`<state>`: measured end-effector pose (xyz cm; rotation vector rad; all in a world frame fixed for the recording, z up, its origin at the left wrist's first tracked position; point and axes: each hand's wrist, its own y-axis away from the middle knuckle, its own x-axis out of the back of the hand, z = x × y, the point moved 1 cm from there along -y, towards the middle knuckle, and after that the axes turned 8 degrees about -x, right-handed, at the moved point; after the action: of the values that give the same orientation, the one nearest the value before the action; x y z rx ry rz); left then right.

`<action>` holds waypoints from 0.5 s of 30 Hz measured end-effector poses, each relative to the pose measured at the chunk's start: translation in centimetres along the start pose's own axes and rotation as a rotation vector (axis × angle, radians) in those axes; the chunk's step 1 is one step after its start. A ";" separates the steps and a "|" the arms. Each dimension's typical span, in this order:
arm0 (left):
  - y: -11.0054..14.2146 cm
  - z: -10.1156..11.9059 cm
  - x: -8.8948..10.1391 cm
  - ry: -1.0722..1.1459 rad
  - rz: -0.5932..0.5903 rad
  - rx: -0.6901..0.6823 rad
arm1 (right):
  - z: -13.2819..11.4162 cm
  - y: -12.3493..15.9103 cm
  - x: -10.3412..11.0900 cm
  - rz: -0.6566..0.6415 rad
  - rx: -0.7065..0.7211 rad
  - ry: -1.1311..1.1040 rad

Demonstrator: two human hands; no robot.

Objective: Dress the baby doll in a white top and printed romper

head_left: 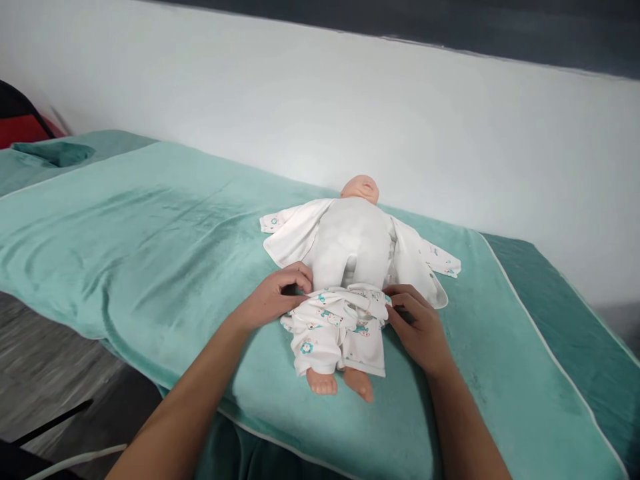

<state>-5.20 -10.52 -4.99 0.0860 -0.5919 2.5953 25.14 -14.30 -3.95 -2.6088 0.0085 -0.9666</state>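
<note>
A baby doll [354, 240] lies on its back on a teal blanket [165, 247], head toward the wall, feet toward me. Its white printed top [290, 237] is spread open at both sides. White printed trousers [340, 330] are bunched around its legs, with the bare feet [340, 383] sticking out. My left hand [277, 297] pinches the trousers' waistband at the doll's left side. My right hand [417, 323] pinches the waistband on the other side. Both hands are closed on the fabric.
The blanket covers a long padded table against a white wall [450, 133]. A folded teal cloth [53, 153] lies at the far left, beside something red and black [20, 123]. Grey floor [45, 373] shows at the lower left.
</note>
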 end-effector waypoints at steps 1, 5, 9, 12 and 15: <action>0.0 -0.1 0.0 -0.010 0.053 -0.017 | 0.0 0.0 0.0 0.027 0.005 -0.001; -0.3 -0.3 -0.3 -0.079 0.241 -0.061 | 0.2 -0.5 -0.5 0.149 -0.079 -0.089; -1.4 -0.7 -1.0 -0.108 0.341 -0.071 | 0.2 -1.6 -1.5 0.261 -0.151 -0.147; -2.4 -0.9 -1.5 -0.132 0.390 -0.065 | 0.1 -2.3 -2.1 0.329 -0.148 -0.174; -3.2 -1.0 -1.8 -0.168 0.431 -0.020 | -0.1 -2.9 -2.5 0.343 -0.164 -0.229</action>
<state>-2.12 -8.32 -4.90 0.1903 -0.7675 3.0179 22.82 -11.37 -4.46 -2.7253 0.4783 -0.5663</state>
